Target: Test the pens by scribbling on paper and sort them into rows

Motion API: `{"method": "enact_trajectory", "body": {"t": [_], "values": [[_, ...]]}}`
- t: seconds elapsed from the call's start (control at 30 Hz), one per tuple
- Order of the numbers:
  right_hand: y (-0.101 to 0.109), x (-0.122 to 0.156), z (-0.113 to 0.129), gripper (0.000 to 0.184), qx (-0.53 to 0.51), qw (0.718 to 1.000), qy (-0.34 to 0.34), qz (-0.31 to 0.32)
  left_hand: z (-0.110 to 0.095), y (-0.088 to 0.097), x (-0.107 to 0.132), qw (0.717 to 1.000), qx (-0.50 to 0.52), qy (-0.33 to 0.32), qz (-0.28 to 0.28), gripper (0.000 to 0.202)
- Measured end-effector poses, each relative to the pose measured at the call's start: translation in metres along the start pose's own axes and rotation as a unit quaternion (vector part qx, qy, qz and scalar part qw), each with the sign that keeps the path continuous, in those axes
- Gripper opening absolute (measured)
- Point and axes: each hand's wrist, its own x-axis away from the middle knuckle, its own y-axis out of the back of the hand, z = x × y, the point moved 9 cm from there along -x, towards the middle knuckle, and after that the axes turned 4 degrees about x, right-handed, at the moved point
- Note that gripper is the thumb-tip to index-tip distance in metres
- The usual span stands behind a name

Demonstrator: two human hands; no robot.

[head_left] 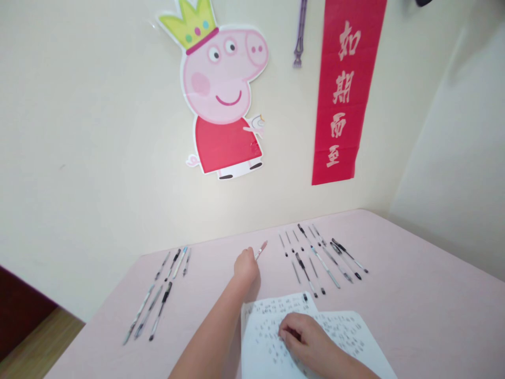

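My left hand reaches out over the table, its fingers closed on a pen with a pinkish end that points away to the upper right. Nearer to me, my right hand rests on sheets of paper covered in handwriting. Its fingers are loosely curled in, and nothing shows between them. Beyond the paper lies a group of pens and refills, some with black grips or tips. A smaller group of pens lies to the left of my left arm.
The pink-covered table stands against a pale wall. On the wall are a cartoon pig cutout with a crown, a red banner with white characters, and a purple strap-like item.
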Motion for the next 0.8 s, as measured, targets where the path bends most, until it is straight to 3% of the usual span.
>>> {"method": "enact_trajectory", "body": {"t": [0.2, 0.43, 0.57, 0.7, 0.8], "values": [[0.0, 0.001, 0.002, 0.017, -0.006, 1.0, 0.001, 0.004, 0.044, 0.025, 0.034, 0.999, 0.01, 0.018, -0.026, 0.013], [0.001, 0.001, 0.003, 0.018, -0.015, 1.0, 0.001, 0.007, 0.13, 0.056, 0.091, 0.995, -0.026, 0.08, -0.057, 0.011], [0.001, 0.001, 0.003, 0.018, -0.013, 1.0, 0.004, 0.012, 0.169, 0.065, 0.128, 0.989, -0.062, 0.12, -0.057, 0.013], [0.0, 0.001, 0.004, 0.018, -0.014, 1.0, 0.006, 0.014, 0.192, 0.065, 0.15, 0.984, -0.076, 0.154, -0.045, 0.014], [0.0, 0.001, 0.005, 0.018, -0.011, 1.0, 0.008, 0.016, 0.198, 0.064, 0.153, 0.981, -0.091, 0.169, -0.031, 0.014]]}}
